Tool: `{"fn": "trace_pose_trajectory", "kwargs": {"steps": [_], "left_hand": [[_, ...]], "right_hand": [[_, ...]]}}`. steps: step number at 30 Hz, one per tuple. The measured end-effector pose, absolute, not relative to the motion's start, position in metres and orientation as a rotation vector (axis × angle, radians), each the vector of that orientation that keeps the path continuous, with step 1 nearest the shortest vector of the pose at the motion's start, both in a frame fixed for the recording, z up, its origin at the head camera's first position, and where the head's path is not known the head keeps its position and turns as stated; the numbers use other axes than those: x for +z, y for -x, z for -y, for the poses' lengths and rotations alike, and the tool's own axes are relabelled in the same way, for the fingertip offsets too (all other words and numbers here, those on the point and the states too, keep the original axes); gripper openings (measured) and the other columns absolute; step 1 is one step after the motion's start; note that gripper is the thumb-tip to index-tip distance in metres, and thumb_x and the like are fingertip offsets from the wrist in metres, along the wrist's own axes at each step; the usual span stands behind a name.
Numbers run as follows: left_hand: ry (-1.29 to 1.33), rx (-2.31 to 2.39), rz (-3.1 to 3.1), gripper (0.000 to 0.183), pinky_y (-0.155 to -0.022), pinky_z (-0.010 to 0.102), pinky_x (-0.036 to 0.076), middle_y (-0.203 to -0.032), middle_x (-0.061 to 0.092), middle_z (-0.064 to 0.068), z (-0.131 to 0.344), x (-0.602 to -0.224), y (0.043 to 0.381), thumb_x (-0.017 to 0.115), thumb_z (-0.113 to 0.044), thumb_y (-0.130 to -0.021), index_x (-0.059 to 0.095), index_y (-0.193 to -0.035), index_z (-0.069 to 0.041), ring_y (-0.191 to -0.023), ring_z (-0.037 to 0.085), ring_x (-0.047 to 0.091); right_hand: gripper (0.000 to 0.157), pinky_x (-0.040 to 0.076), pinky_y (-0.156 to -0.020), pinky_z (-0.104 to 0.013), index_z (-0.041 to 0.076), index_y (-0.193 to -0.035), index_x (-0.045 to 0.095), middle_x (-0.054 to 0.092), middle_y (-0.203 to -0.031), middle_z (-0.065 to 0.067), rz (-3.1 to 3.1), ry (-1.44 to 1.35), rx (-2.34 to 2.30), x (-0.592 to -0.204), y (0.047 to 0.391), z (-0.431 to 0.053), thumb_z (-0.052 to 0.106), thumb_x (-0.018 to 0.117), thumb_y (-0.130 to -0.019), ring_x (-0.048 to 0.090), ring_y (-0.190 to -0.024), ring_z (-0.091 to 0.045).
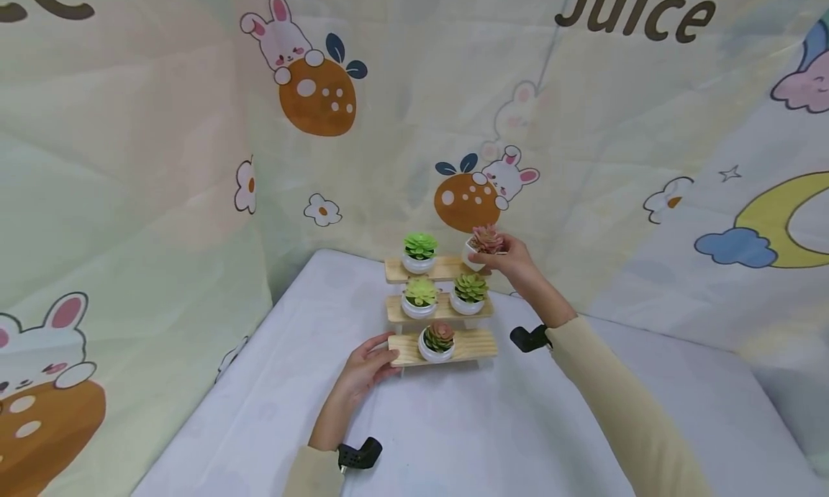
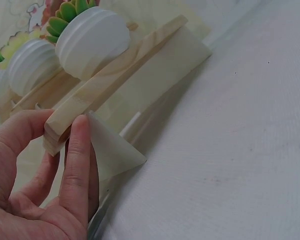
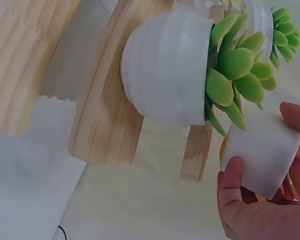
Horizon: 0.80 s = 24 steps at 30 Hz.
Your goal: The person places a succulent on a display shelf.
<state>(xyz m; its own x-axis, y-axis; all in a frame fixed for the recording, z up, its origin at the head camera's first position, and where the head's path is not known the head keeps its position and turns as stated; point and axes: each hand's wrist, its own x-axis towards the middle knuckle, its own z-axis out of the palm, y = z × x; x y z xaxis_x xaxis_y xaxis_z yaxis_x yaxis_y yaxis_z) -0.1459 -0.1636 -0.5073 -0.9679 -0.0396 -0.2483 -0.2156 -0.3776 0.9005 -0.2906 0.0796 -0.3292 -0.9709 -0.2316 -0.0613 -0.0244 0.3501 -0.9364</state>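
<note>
My right hand (image 1: 512, 258) grips the white pot (image 3: 262, 155) of a pink succulent (image 1: 487, 239) at the right end of the top board of a three-tier wooden stand (image 1: 476, 346). In the right wrist view, a small gap shows between that pot and the top board (image 3: 195, 155). With thumb and fingers, my left hand (image 1: 364, 371) pinches the left end of the bottom board (image 2: 70, 112). A reddish-green succulent (image 1: 438, 339) stands on that board. Two green succulents, left (image 1: 419, 295) and right (image 1: 469, 292), occupy the middle board. Another bright green one (image 1: 419, 251) sits top left.
The stand rests on a white-covered table (image 1: 440, 439), close to its back edge. Behind and to the left hangs a printed cloth backdrop (image 1: 401, 87) with rabbits and flowers. A black wrist camera (image 1: 360, 454) is on the left wrist, another (image 1: 529, 338) on the right.
</note>
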Motion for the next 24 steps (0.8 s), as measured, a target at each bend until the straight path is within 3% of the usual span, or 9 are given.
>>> {"fn": "trace_pose_trajectory", "kwargs": {"steps": [10, 21, 24], "left_hand": [[0.352, 2.483, -1.669, 0.052, -0.073, 0.028, 0.061, -0.114, 0.065, 0.020, 0.1588, -0.5077, 0.1453, 0.063, 0.002, -0.091, 0.044, -0.139, 0.006, -0.083, 0.015, 0.068], [0.358, 2.501, -1.654, 0.053, -0.072, 0.026, 0.060, -0.112, 0.065, 0.017, 0.1600, -0.5073, 0.1420, 0.063, 0.002, -0.092, 0.043, -0.140, 0.006, -0.083, 0.014, 0.067], [0.364, 2.502, -1.651, 0.053, -0.072, 0.026, 0.060, -0.111, 0.065, 0.016, 0.1605, -0.5098, 0.1418, 0.063, 0.002, -0.092, 0.043, -0.141, 0.005, -0.083, 0.014, 0.068]], "right_hand": [[0.056, 0.055, -0.073, -0.022, -0.004, -0.129, 0.044, 0.053, -0.114, -0.010, -2.414, 0.194, -1.645, -0.3366, 0.2952, -0.0773, 0.017, 0.074, -0.087, 0.060, -0.078, -0.015], [0.061, 0.054, -0.070, -0.023, -0.004, -0.132, 0.042, 0.053, -0.117, -0.012, -2.413, 0.209, -1.636, -0.3377, 0.2942, -0.0721, 0.017, 0.075, -0.086, 0.058, -0.082, -0.019], [0.061, 0.055, -0.076, -0.028, -0.003, -0.133, 0.042, 0.053, -0.121, -0.014, -2.421, 0.199, -1.621, -0.3385, 0.2941, -0.0701, 0.018, 0.075, -0.086, 0.057, -0.086, -0.022]]}}
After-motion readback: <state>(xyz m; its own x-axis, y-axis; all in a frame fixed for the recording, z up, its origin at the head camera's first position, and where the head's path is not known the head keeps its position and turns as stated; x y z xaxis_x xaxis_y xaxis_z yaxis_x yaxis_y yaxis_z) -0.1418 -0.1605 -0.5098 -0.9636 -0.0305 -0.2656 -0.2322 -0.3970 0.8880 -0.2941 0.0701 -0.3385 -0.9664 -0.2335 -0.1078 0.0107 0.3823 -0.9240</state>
